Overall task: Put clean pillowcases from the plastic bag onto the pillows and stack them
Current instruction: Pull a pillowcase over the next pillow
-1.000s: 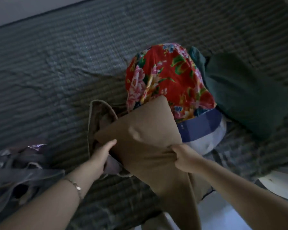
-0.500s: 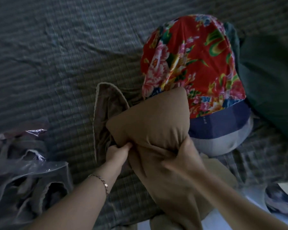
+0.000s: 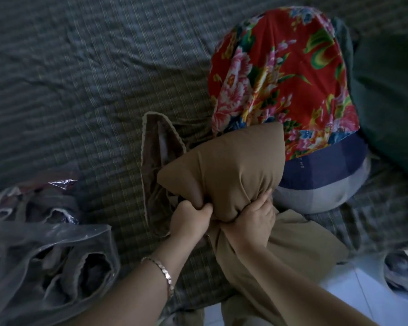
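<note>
My left hand (image 3: 190,217) is curled tight into the brown pillowcase (image 3: 224,165), thumb and fingers pinching a fold of cloth just under the bulge. My right hand (image 3: 253,214) wraps round the gathered neck of the same case right beside it. I hold it so, I judge, to squeeze the pillow, hidden inside the cloth, up into the closed end until it fills the corners. The slack tail (image 3: 299,250) of the case spreads toward me at the edge of the bed (image 3: 80,78). The stuffed end stands tipped up in front of the floral pillow (image 3: 280,78); whether they touch I cannot tell. That floral one lies on a blue and grey pillow (image 3: 327,175), which looks to me like the start of the stack. A dark green pillow (image 3: 386,102) sits beside them on the right. Just left of my left hand a limp trimmed pillowcase (image 3: 156,161) lies on the sheet. Farther left the plastic bag (image 3: 45,243) sags open with more cloth in it, kept near, I suppose, for the next case.
</note>
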Demonstrator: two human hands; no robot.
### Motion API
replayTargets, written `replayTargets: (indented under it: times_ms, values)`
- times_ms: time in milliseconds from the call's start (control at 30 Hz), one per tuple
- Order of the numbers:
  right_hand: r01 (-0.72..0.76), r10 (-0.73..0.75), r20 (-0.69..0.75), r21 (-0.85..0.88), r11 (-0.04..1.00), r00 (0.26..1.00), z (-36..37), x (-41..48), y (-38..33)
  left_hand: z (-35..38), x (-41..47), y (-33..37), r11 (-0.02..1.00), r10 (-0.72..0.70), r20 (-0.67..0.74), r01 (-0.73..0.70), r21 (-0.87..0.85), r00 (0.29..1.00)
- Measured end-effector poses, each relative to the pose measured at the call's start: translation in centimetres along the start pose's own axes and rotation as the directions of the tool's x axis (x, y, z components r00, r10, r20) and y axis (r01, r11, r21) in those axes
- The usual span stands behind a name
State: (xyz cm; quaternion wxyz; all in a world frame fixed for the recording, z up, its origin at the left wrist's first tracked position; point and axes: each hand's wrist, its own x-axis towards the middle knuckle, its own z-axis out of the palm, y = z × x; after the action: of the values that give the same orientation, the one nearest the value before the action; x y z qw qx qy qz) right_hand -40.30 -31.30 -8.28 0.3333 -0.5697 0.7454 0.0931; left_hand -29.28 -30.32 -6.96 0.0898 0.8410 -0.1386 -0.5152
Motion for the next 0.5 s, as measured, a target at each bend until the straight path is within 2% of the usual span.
replayTargets:
  times_ms: [100,200,267,367,433,500]
  values:
    - [-0.020,0.030,-0.086,0.108,0.994,0.996,-0.5,1.0,0.8,-0.4,-0.6,0.1,0.997,0.076,0.111,-0.077,0.002,0.991]
    - [-0.040,0.045,-0.041,0.110,0.993,0.998,-1.6,1.5,1.3,-1.8,-1.1,-0.8,0.986,0.162,0.196,-0.165,0.003,0.967]
    - [-0.016,0.019,-0.031,0.099,0.995,0.999,-2.7,1.6,1.7,-3.9,-0.9,-1.4,0.982,0.174,0.092,-0.180,0.061,0.980]
    - [0.002,0.000,-0.023,0.126,0.992,1.000,-5.2,1.7,2.7,-8.3,-0.3,-1.7,0.969,0.148,-0.083,-0.128,0.209,0.985]
    - [0.021,-0.018,-0.019,0.138,0.990,1.000,-7.1,1.1,3.2,-11.4,-0.4,-1.0,0.921,0.251,-0.116,-0.200,0.334,0.961]
    - [0.061,-0.059,-0.015,0.143,0.988,0.998,-8.9,0.2,3.8,-13.9,-0.5,0.4,0.809,0.381,-0.141,-0.256,0.529,0.914]
